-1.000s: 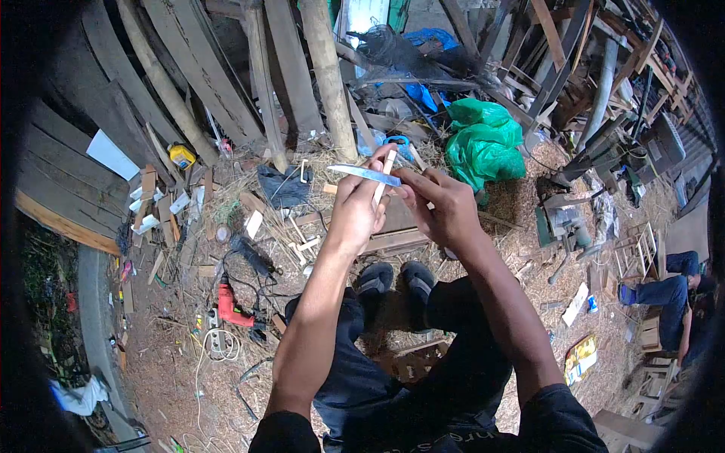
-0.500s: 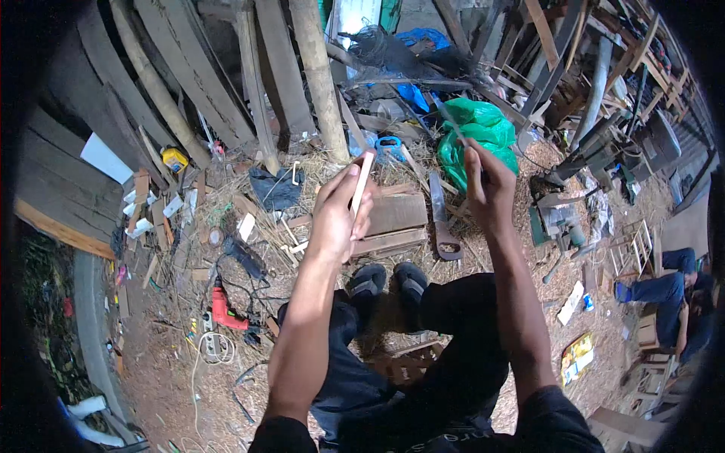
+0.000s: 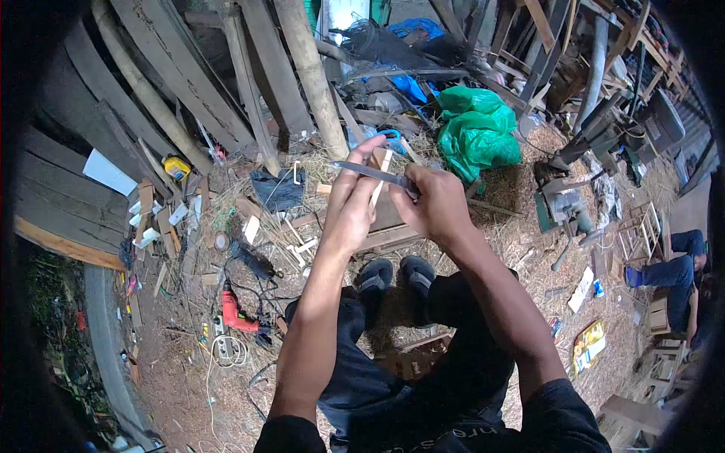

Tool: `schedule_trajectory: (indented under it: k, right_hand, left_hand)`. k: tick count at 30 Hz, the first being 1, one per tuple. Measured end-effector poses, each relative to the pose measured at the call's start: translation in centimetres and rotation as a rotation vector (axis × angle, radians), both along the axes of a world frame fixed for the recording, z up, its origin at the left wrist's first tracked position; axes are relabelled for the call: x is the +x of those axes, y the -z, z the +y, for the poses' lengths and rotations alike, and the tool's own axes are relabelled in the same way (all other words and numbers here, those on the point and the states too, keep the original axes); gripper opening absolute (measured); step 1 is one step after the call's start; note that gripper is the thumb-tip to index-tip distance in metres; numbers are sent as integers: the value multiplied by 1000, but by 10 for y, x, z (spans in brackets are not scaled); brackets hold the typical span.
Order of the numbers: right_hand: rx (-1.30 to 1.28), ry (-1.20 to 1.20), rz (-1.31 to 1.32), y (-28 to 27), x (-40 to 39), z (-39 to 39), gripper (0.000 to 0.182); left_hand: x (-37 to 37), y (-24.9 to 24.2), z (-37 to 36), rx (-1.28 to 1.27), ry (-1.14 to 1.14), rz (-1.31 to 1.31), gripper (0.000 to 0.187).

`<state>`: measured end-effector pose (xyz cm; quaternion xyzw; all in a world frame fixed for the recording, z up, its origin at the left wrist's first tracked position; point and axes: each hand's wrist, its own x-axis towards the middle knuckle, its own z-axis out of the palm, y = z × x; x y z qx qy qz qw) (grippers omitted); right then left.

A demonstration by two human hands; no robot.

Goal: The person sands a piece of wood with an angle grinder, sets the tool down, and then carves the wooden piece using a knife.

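My left hand (image 3: 349, 219) is closed round a short, pale wooden strip (image 3: 381, 181), which stands up at a slant from the fingers. In my right hand (image 3: 436, 202) is a knife (image 3: 366, 171) with a long grey blade, its handle mostly hidden in the fist. The blade points left and crosses the strip and the left fingers in this view. Both hands are held out over a wooden board (image 3: 389, 235) on the ground, in front of my shoes (image 3: 374, 279).
A red power drill (image 3: 238, 311) and a power strip (image 3: 224, 347) with cords lie left on the littered ground. A green plastic bag (image 3: 477, 136) sits ahead, planks (image 3: 181, 75) lean behind. A machine (image 3: 563, 208) stands right; another person (image 3: 672, 279) sits at far right.
My right hand has come down and left, bringing the knife from the air at the right to across the wooden strip. My left hand has stayed near its place.
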<state>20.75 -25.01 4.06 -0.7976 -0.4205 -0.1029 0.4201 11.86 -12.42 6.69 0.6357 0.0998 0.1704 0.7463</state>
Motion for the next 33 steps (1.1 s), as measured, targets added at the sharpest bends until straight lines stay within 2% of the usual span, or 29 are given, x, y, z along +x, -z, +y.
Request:
schedule_trajectory:
  k: [8,12,15,22,25,33]
  right_hand:
    - [-133,98,-22,11,10,-1,16]
    - [-207,192,-18,19,19,6,14]
    - [-244,255,20,16,18,10,14]
    - [-208,276,96,17,20,18,13]
    - [-81,253,72,26,24,22,16]
    - [-177,258,78,32,28,28,19]
  left_hand:
    - [3,14,-12,490,-89,-74,40]
    - [10,22,-24,273,-51,5,47]
    - [14,21,-27,267,-79,66,48]
    - [16,27,-24,139,-85,-45,45]
    - [16,30,-20,113,-61,-47,43]
    - [16,30,-17,72,-67,-15,41]
